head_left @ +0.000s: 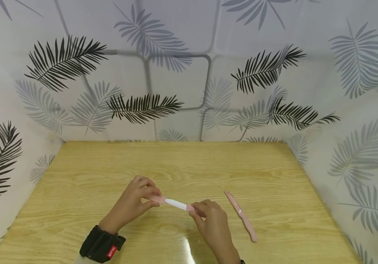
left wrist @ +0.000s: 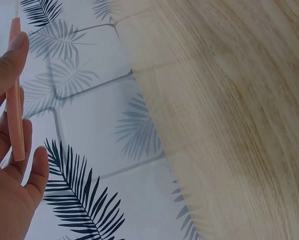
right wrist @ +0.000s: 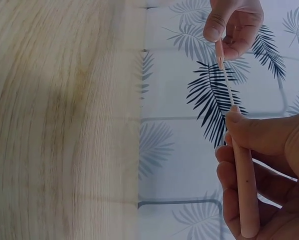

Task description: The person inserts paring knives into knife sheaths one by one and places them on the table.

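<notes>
My left hand (head_left: 137, 198) pinches a pink knife sheath (head_left: 157, 199) between thumb and fingers. In the left wrist view the slim pink sheath (left wrist: 15, 115) lies along the fingers with the thumb across it. My right hand (head_left: 213, 222) holds a small knife by its pink handle (right wrist: 247, 195), thumb on top near the blade end. The white blade (head_left: 175, 204) points left to the sheath's mouth; whether its tip is inside cannot be told. On the wooden table, just right of my right hand, lies a second pink knife (head_left: 240, 214) with its blade covered.
The wood-grain table (head_left: 175, 161) stretches beneath both hands. Behind it and at both sides hangs a pale leaf-patterned cloth (head_left: 182, 84). A black band (head_left: 100, 244) with a red label is on my left wrist.
</notes>
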A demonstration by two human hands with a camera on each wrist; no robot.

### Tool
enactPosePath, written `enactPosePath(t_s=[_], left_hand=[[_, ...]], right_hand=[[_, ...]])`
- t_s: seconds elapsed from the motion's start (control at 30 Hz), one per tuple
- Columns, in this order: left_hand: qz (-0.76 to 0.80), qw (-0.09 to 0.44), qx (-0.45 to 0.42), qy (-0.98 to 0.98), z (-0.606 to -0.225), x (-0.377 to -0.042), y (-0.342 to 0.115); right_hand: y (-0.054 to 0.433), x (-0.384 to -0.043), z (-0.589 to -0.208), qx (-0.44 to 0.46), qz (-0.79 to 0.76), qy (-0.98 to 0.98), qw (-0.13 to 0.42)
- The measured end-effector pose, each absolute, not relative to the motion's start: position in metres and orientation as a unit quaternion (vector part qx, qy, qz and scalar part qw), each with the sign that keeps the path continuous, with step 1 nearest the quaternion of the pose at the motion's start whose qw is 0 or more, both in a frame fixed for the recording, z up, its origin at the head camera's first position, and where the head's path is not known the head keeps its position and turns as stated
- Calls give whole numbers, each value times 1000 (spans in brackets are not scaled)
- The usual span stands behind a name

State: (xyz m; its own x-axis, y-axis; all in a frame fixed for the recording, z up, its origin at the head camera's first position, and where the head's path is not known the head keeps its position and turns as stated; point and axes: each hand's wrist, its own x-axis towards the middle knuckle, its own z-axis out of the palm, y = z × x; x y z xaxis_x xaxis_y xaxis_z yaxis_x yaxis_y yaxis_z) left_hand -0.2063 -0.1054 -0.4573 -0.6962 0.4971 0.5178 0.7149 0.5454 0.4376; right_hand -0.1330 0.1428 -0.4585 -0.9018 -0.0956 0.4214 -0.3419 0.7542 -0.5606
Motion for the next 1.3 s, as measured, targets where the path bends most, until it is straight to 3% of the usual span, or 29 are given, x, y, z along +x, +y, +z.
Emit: enactPosePath(t_s=[0.4,1.3], left_hand=[[-330,157,-362,-857,-456,-206,-101],[-352,162,-382,-839,-461,-204,-94]], right_hand=[[141,-135,-458,146,311,-912,224],[138,-134,-455,135,294,-925,201]])
